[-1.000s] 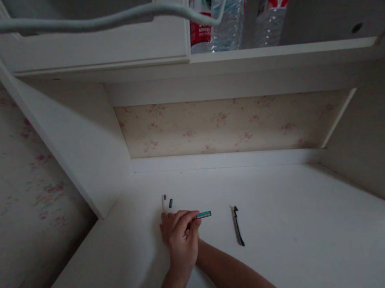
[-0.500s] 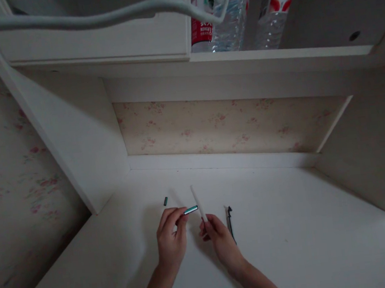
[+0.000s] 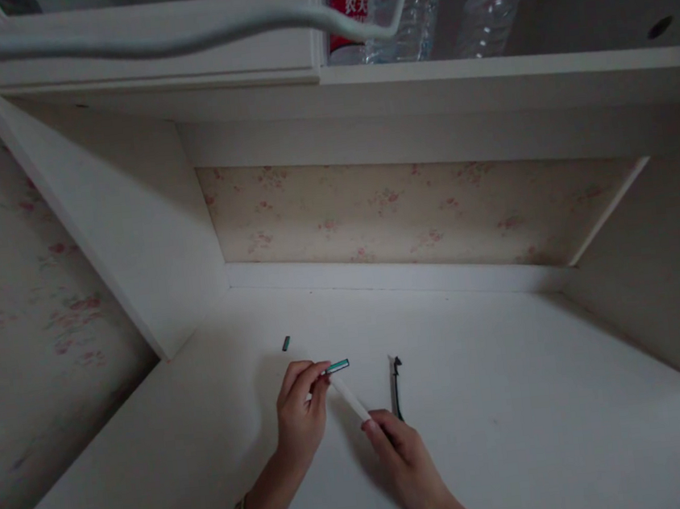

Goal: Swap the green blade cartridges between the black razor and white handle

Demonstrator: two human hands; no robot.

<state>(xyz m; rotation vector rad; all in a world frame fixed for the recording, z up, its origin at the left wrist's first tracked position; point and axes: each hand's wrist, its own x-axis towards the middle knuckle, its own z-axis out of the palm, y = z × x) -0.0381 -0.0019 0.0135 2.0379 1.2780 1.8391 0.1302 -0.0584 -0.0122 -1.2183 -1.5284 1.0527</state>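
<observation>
My left hand (image 3: 301, 404) pinches a small green and silver razor blade cartridge (image 3: 338, 366) between thumb and fingers. In my right hand (image 3: 400, 450) is a slim white stick (image 3: 350, 399); its kind I cannot make out. The far tip of the stick reaches my left fingertips, just under the cartridge; whether it touches cannot be told. A second, similar dark green cartridge (image 3: 286, 343) lies on the white desk (image 3: 498, 375) beyond my left hand. Beyond my right hand lies a thin black razor handle (image 3: 397, 386), its lower end close to my fingers.
A white cabinet (image 3: 162, 63) hangs above the desk, with plastic bottles (image 3: 400, 17) on its open shelf. A pale bent bar (image 3: 141, 39) crosses the top of the view. White side panels (image 3: 123, 220) flank the desk, with floral wallpaper (image 3: 360, 216) behind.
My right hand has drawn back slightly, and the white stick now slants left, its tip at my left fingers. The cartridge stays in my left hand. The view has shifted a little.
</observation>
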